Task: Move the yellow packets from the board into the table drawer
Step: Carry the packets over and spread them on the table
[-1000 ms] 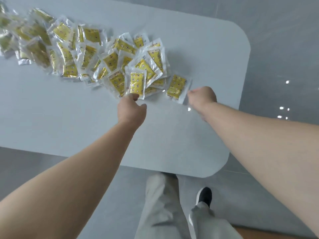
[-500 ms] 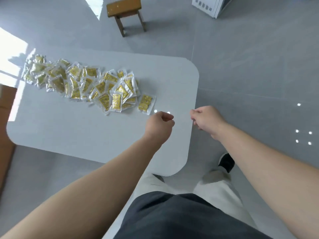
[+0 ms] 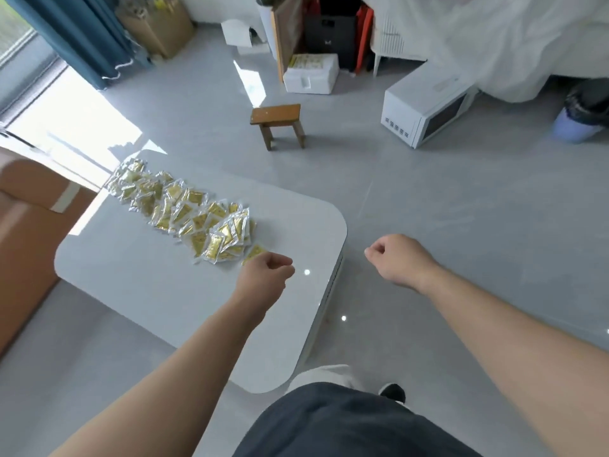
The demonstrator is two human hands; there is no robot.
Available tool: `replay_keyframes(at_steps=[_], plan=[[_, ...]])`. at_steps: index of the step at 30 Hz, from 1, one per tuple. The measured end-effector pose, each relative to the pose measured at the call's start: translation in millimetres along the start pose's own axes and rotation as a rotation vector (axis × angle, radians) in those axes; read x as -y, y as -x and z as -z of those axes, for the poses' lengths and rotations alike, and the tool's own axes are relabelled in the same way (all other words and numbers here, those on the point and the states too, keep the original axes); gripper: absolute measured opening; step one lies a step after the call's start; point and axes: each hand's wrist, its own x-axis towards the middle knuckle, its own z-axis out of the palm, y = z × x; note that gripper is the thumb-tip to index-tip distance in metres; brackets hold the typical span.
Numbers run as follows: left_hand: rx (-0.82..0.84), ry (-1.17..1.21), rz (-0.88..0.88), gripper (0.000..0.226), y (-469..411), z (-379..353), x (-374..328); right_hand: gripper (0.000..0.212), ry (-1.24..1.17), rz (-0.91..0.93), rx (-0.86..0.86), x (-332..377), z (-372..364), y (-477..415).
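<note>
Packets [image 3: 184, 219], yellow in clear wrap, lie heaped in a long band on the table [image 3: 138, 291]. The band runs from the table's far left corner towards the middle of its top, with many packets overlapping. Left of the table stands a brown cardboard box [image 3: 29, 225] with a strip of pale tape on it, close against the table's left side. Beyond the table's far left corner a teal curtain [image 3: 82, 34] hangs by a bright window. Over the table's right part hangs the left hand [image 3: 263, 275], back up, its fingers curled narrow into a fist with the thumb against them. Nothing shows in its grip. Its knuckles are just beside the nearest packet [image 3: 254, 253], which lies alone at the band's near end; whether they touch I cannot tell. Beyond the table's far edge, well apart on the grey floor, a small wooden stool [image 3: 278, 122] stands upright. Off the table's right edge, above the floor, is the right hand [image 3: 400, 258], also curled narrow into a fist, with nothing showing in it, well apart from the packets. Farther beyond the table's right side a white microwave [image 3: 425, 113] sits on the floor, and right of that is a pale blue bin [image 3: 580, 127] lined with a dark bag
</note>
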Motion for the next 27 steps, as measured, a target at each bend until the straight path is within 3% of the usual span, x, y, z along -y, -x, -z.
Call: replay_keyframes(at_steps=[8, 11, 13, 18, 27], plan=[[-0.096, 0.143, 0.121, 0.010, -83, -34, -36, 0.039, 0.113, 0.086, 0.132, 12, 54, -110], [-0.112, 0.185, 0.195, 0.009, -140, -51, -57, 0.028, 0.171, 0.071, 0.190, 19, 84, -172], [-0.107, 0.212, 0.242, 0.008, -179, -60, -81, 0.018, 0.194, 0.066, 0.197, 27, 110, -214], [-0.117, 0.295, 0.256, 0.009, -258, -64, -160, 0.023, 0.278, 0.072, 0.224, 65, 187, -301], [-0.325, 0.477, 0.304, 0.008, -397, -60, -277, 0.024, 0.371, 0.218, 0.326, 146, 271, -495]])
